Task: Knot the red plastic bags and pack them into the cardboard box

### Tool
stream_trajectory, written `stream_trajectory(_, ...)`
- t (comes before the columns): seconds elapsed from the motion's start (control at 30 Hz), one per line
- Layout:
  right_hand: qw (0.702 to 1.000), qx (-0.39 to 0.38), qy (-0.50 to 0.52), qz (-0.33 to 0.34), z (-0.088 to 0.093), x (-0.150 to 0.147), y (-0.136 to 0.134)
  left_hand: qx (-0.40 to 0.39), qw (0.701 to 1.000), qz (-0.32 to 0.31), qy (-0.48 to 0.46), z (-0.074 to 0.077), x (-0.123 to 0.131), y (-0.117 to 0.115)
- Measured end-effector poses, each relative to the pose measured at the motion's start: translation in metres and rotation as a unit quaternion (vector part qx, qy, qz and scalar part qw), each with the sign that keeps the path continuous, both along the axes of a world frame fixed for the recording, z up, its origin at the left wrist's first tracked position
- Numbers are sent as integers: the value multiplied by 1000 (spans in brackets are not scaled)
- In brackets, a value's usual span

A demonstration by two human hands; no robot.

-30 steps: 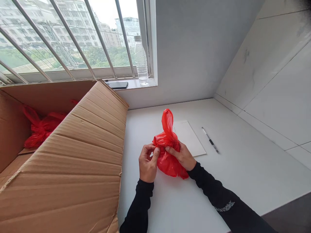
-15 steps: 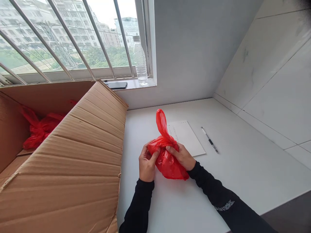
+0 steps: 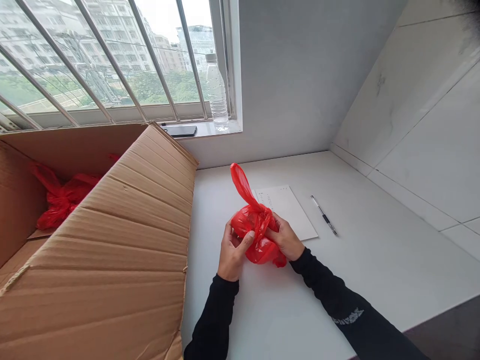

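Note:
Between both hands is a knotted red plastic bag (image 3: 261,250), held over the white table (image 3: 360,270). One long loop of the bag sticks up toward the back left. My left hand (image 3: 233,252) grips its left side, thumb pressed on the front. On the right side, my right hand (image 3: 288,240) is closed around the bag, with its thumb tucked into the folds near the knot. What the bag contains cannot be made out. Behind it lies a sheet of paper (image 3: 296,215) with small printed marks, partly covered by the bag and the right hand.
A large open cardboard box (image 3: 142,225) stands at the left, with more red plastic bags (image 3: 67,197) inside. Right of the paper lies a pen (image 3: 324,216). On the windowsill are a clear water bottle (image 3: 217,95) and a dark phone (image 3: 182,131).
The bag has turned and been squeezed smaller, its loop now leaning further left. My right thumb has slid into the folds, and my left hand has shifted slightly right.

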State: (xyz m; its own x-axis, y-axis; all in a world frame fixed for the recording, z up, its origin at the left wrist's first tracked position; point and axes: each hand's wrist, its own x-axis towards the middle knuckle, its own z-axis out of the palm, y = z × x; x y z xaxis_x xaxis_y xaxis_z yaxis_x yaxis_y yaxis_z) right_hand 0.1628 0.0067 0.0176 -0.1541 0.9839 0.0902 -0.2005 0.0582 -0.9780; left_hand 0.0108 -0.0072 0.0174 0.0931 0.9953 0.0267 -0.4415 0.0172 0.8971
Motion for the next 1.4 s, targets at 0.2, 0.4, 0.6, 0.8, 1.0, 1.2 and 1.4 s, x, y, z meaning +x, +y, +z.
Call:
stream_trajectory(0.2,1000,0,14,10,3,0,-2,9,999,46,-10,-14,-4,9)
stream_trajectory(0.4,999,-17,31,9,1,-1,-4,-21,998,56,-29,-12,-6,10)
stream_trajectory(0.6,999,-23,39,-20,1,0,0,-30,998,-4,-55,-1,-2,2)
stream_trajectory(0.8,1000,-6,14,-23,9,-1,-7,-13,999,43,-27,-9,-3,8)
stream_trajectory(1.0,997,-62,49,-21,7,-1,-5,-34,997,50,-51,-9,-4,8)
stream_trajectory(1.2,999,-16,28,7,-1,1,-1,-54,997,38,-41,-10,-6,5)
stream_trajectory(1.4,996,16,3,-92,-4,1,-1,-15,999,37,-33,-1,1,1)
